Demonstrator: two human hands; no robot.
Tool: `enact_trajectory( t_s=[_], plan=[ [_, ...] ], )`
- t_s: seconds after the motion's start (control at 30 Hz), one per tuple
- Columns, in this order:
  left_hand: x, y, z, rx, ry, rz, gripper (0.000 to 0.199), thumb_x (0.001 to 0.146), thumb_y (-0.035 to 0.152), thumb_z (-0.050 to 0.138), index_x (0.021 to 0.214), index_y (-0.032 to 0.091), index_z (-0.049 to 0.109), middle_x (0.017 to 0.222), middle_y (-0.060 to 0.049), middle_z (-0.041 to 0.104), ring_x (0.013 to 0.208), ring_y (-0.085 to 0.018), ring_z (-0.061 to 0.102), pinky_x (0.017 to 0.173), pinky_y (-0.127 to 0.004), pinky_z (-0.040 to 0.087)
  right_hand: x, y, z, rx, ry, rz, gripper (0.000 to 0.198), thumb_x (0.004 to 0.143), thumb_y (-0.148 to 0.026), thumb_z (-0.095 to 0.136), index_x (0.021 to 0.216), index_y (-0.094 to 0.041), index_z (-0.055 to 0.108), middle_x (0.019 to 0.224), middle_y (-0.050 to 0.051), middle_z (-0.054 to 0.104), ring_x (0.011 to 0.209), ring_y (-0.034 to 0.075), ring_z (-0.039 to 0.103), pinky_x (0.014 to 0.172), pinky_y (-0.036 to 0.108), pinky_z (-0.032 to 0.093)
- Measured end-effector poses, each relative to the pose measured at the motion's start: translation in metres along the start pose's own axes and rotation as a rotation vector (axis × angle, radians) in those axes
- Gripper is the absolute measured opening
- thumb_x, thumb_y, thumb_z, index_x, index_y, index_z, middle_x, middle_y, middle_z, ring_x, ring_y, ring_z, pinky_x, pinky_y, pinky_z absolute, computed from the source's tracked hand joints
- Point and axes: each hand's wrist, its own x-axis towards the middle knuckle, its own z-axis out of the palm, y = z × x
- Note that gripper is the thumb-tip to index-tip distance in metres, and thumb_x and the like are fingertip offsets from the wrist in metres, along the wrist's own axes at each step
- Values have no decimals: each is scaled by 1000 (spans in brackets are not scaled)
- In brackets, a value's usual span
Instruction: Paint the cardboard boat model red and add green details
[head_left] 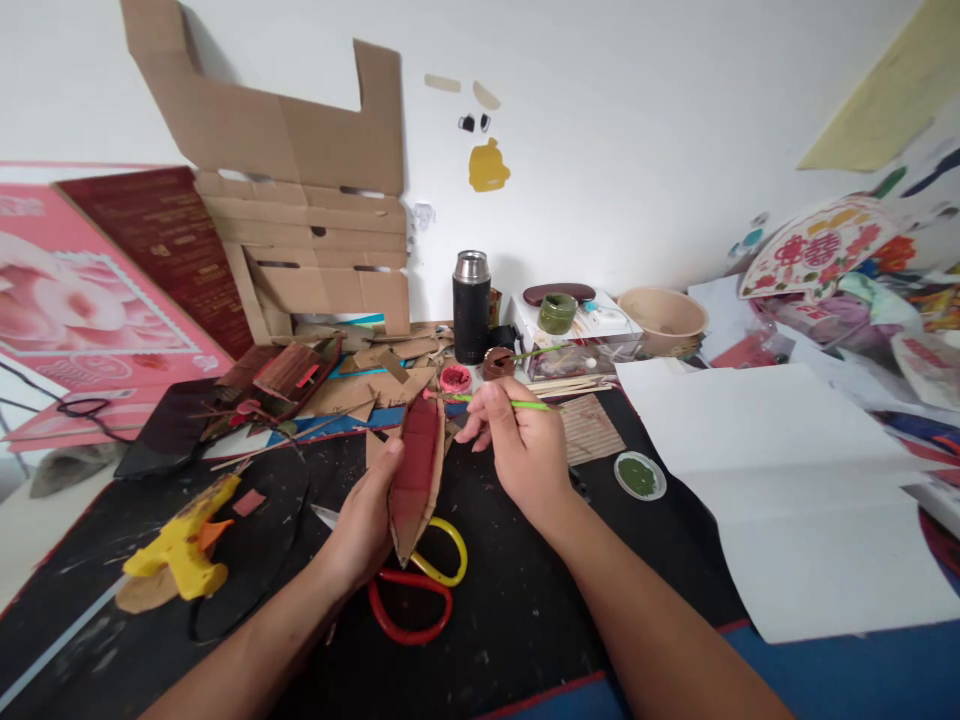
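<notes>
My left hand (369, 515) grips a small boat-shaped cardboard piece (417, 455) by its left side. Its inside is dark red over most of its length, with bare brown cardboard at the near tip. In my right hand (525, 440) is a thin green paintbrush (529, 404), pinched between thumb and fingers. The brush tip is at the far end of the cardboard piece; whether it touches is hard to tell. Just beyond stand a pot of red paint (455, 379) and a jar of brown paint (499, 364). Scissors (439, 553) with red and yellow handles lie under the left hand.
A yellow glue gun (184, 540) rests at the left with its cord. A black thermos (471, 310) stands near the wall among cardboard scraps (364, 390). To the right are a lid with green paint (640, 476), white paper (795, 480) and a beige bowl (663, 318).
</notes>
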Motion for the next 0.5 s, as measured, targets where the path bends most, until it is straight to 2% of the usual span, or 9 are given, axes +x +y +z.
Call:
enact_trajectory(
  t_s=[0.2, 0.5],
  plan=[
    [1, -1, 0, 26, -8, 20, 61, 86, 55, 84, 136, 20, 80, 124, -14, 86, 132, -41, 74, 110, -51, 62, -1, 1, 1, -16, 2, -4, 50, 115, -63, 45, 92, -24, 67, 67, 1, 76, 61, 17, 77, 54, 24, 60],
    [1, -1, 1, 25, 6, 34, 65, 81, 53, 89, 133, 15, 80, 120, -14, 87, 127, -43, 76, 106, -51, 64, -4, -1, 6, 77, -108, 37, 54, 113, -70, 45, 90, -24, 63, 59, -3, 67, 54, 15, 76, 49, 21, 55]
  ],
)
